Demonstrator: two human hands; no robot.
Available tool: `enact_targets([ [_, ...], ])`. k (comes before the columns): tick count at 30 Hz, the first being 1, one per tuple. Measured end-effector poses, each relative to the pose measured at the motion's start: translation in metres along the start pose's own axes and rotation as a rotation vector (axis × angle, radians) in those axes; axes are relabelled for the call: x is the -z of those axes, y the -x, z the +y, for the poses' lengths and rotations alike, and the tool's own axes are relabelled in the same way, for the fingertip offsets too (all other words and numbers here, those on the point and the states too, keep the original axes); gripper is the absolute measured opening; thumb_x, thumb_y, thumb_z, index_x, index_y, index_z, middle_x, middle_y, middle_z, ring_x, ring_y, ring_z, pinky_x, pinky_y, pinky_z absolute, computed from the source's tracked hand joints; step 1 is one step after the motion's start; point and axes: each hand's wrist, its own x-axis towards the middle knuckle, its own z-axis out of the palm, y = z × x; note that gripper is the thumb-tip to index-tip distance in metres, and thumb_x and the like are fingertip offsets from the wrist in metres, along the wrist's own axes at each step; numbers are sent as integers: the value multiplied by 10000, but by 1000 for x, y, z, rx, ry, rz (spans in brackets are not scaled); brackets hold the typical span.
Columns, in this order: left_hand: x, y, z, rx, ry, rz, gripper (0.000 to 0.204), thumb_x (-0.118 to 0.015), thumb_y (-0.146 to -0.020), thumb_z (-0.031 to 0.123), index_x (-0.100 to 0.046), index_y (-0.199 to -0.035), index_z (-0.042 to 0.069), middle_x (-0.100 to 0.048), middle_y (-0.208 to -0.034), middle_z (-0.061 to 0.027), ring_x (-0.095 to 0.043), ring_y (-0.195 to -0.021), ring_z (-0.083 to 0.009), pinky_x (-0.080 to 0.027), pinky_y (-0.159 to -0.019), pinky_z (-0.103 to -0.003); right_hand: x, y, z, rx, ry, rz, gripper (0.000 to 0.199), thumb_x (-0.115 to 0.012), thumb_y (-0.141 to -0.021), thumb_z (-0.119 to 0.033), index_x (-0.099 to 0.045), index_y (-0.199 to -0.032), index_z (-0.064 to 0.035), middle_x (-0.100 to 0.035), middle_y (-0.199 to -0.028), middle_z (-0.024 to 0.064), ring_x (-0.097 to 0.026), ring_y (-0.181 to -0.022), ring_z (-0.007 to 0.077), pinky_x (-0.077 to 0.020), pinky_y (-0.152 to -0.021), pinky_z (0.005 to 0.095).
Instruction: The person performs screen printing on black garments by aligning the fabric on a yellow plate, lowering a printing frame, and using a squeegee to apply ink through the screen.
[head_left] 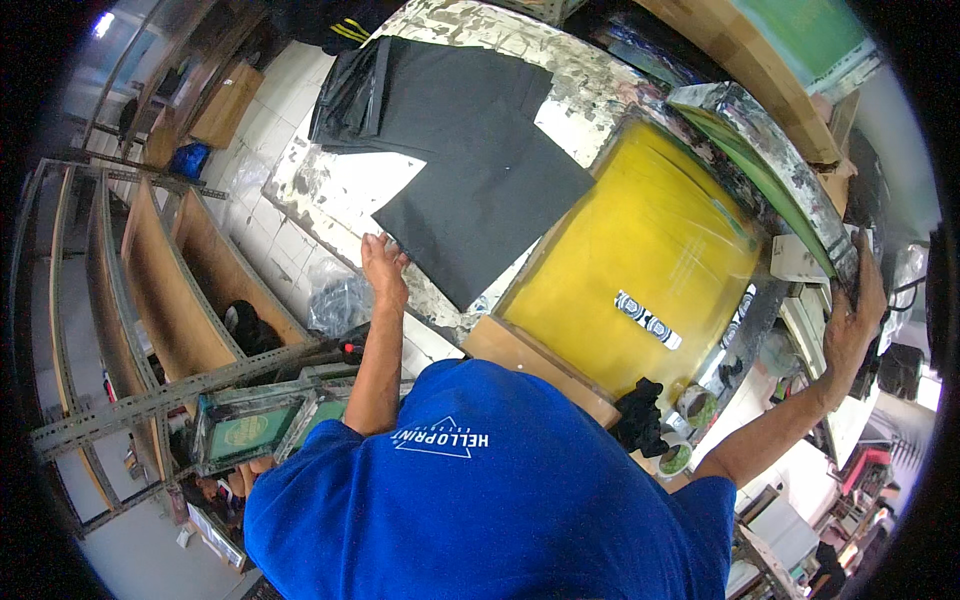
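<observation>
My left hand (384, 270) is beside the near-left edge of a black flat sheet (485, 205), its fingers loosely bent and apart; I see nothing held in it. More black sheets (450, 85) lie overlapped and partly bunched on the paint-stained white table (345, 190). Far out to the right, my right hand (860, 300) grips the near end of a tilted screen printing frame (775, 150) with green mesh and a stained rim. Between my hands lies a yellow screen (620, 260) bearing a small black-and-white patterned strip (647, 320).
A black crumpled cloth (640, 415) and a cup with green contents (675, 458) sit by the yellow screen's near-right corner. On the left stand metal-framed wooden shelves (180, 290), a clear plastic bag (337, 298) and green-mesh frames (250, 425). A cardboard-coloured board (765, 70) leans behind.
</observation>
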Motion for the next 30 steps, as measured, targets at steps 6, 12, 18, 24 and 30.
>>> enact_targets([
  [6, -38, 5, 5, -250, -696, -78, 580, -716, -881, 21, -473, -1403, -52, -681, -1157, -171, -661, -973, -251, -513, -827, -371, -1, -1, 2, 63, 22, -5, 547, -606, -919, -153, -515, -1456, -95, -562, -1442, 133, -499, -1331, 338, -342, -1134, 442],
  [12, -135, 67, 130, -527, -506, -628, 394, -701, -879, 7, -623, -1262, -44, -728, -1066, -109, -682, -931, -179, -531, -828, -318, -2, 3, 10, 132, 45, 26, 540, -591, -933, -177, -506, -1457, -74, -557, -1448, 135, -498, -1327, 341, -338, -1134, 446],
  [18, -164, 34, 260, -711, -803, -646, 418, -716, -901, 49, -608, -1294, -44, -724, -1090, -112, -680, -995, -173, -533, -866, -301, -5, 3, 11, 72, 63, 14, 578, -609, -895, -104, -497, -1461, -65, -547, -1457, 134, -488, -1333, 343, -336, -1136, 449],
  [24, -225, 109, 340, -1346, -1220, -821, 314, -723, -893, 37, -666, -1197, -17, -727, -940, -99, -670, -901, -136, -515, -818, -282, -3, 4, 23, 77, 68, -9, 590, -585, -888, -54, -486, -1470, -65, -523, -1483, 122, -452, -1363, 363, -312, -1157, 470],
  [30, -253, 131, 410, -1587, -1130, -817, 304, -742, -895, 119, -685, -1165, -9, -717, -883, -98, -677, -821, -161, -525, -759, -291, -11, 9, 33, 89, 134, -23, 566, -538, -964, -268, -462, -1488, -68, -494, -1511, 116, -416, -1393, 365, -281, -1173, 491],
])
